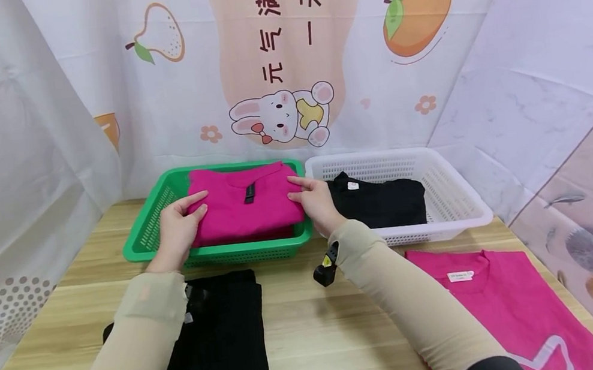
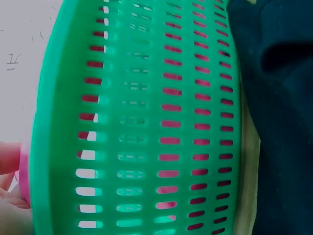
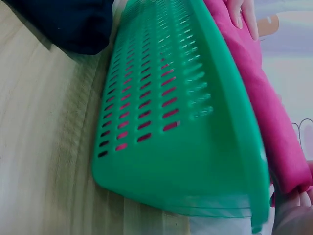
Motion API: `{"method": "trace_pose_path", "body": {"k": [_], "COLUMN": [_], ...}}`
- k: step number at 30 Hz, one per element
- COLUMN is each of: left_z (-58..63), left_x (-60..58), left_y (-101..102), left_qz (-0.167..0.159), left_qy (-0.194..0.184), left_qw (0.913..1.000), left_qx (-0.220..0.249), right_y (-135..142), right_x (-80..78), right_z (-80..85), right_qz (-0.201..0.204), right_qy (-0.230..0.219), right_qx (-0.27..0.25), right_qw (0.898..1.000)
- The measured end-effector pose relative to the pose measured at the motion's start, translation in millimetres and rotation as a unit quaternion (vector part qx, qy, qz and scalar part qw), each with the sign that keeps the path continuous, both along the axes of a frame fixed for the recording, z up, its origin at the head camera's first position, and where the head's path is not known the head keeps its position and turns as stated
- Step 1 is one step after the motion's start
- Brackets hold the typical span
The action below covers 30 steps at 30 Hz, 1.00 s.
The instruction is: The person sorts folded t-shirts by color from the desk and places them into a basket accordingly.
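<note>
A folded pink shirt (image 1: 248,217) is in the green basket (image 1: 251,250), which stands on the far left part of the bench (image 1: 303,329). The left hand (image 1: 178,227) holds the left edge of this shirt, and the right hand (image 1: 317,201) holds its right edge. The fingers of both hands are narrow around the cloth; thumb and index finger lie over the top, while the other fingers are mostly hidden in the head view. A dark tag (image 1: 250,193) shows near the collar.

Just to the right stands the white basket (image 1: 452,199), with a folded black garment (image 1: 385,203) inside. Near left, another black garment (image 1: 226,337) lies on the bench, partly under the left sleeve (image 1: 128,341). Near right lies a second pink shirt (image 1: 525,299) with a white label (image 1: 460,276), partly covered by the right sleeve (image 1: 417,299).
</note>
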State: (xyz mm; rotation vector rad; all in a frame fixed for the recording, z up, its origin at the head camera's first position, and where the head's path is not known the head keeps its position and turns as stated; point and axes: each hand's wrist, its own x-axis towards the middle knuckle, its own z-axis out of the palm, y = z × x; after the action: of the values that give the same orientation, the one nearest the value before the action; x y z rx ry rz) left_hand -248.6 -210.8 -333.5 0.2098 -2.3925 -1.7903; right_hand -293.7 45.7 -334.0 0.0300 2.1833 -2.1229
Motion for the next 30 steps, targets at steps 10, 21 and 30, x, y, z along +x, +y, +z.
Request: {"method": "trace_pose_path", "body": {"k": [10,21,30], "left_z": [-7.2,-8.2,-8.4], "left_x": [-5.1,-5.9,-6.1], "left_y": [-3,-3,-2], "left_qz": [0.031,0.053,0.057], "left_qy": [0.011,0.006,-0.003], "left_qw": [0.9994,0.9986,0.9983], "left_qx": [-0.009,-0.008,-0.013], "right_y": [-9,-13,-12], "right_x": [-3.8,-5.3,-5.1], "right_z": [-6.6,-8.6,-11.0], "right_qz": [-0.016,-0.026,-0.035], "right_qy": [0.009,0.020,0.028], "right_qx": [0.009,0.059,0.092], "right_qw": [1.000,0.998,0.995]}}
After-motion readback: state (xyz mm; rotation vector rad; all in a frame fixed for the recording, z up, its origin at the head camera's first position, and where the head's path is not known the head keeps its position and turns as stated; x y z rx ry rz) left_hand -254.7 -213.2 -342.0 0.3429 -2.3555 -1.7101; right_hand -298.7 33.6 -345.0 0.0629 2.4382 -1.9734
